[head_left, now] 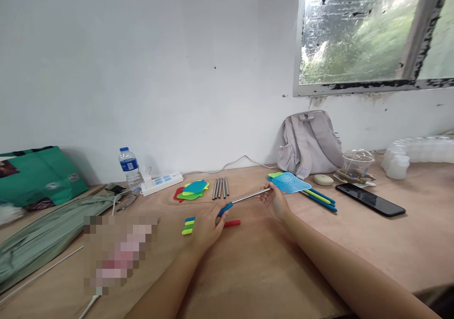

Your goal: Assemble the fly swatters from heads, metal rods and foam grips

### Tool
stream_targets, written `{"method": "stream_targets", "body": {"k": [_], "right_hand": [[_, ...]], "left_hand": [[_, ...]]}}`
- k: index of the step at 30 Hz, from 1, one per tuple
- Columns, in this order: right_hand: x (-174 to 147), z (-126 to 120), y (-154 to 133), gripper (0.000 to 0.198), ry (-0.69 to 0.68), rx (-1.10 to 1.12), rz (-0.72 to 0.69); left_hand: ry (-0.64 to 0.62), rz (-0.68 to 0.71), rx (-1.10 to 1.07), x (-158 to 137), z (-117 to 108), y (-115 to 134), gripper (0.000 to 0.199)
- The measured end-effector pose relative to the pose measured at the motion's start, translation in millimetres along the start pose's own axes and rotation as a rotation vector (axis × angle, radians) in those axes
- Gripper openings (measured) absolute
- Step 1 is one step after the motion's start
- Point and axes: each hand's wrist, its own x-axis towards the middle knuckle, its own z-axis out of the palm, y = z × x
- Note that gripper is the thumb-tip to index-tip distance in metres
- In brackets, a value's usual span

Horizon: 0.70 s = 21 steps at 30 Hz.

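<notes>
apparently for steady alignment, the left hand (206, 225) grips the blue handle (224, 209) while the right hand (275, 201) pinches the metal rod's (251, 196) far end.

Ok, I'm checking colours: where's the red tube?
In the head view, the red tube lies on the table, mid-picture, its visible end just right of the left hand.

Soft daylight, pale glare in the window (365, 35), faint shadows on the table (262, 271); edges stretched; pixelated patch (120, 255) lower left
</notes>
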Motion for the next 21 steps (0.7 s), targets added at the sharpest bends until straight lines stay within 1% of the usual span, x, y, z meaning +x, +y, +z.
{"method": "stream_targets", "body": {"k": [7, 11, 15, 21], "right_hand": [[-2.7, 3.4, 1.8, 0.021, 0.008, 0.023, 0.06], [-2.3, 2.4, 1.4, 0.019, -0.014, 0.024, 0.095], [-3.1, 2.6, 0.8, 0.017, -0.068, 0.018, 0.143], [-11.5, 9.6, 4.6, 0.014, -0.193, -0.018, 0.231]], "left_hand": [[-0.007, 0.008, -0.004, -1.7, -1.1, -4.5, 0.03], [-0.01, 0.032, -0.002, -1.9, -1.6, -6.7, 0.029], [-0.028, 0.072, 0.011, -2.2, -3.3, -7.1, 0.028], [-0.058, 0.1, 0.05, -3.9, -2.3, -4.9, 0.029]]}}
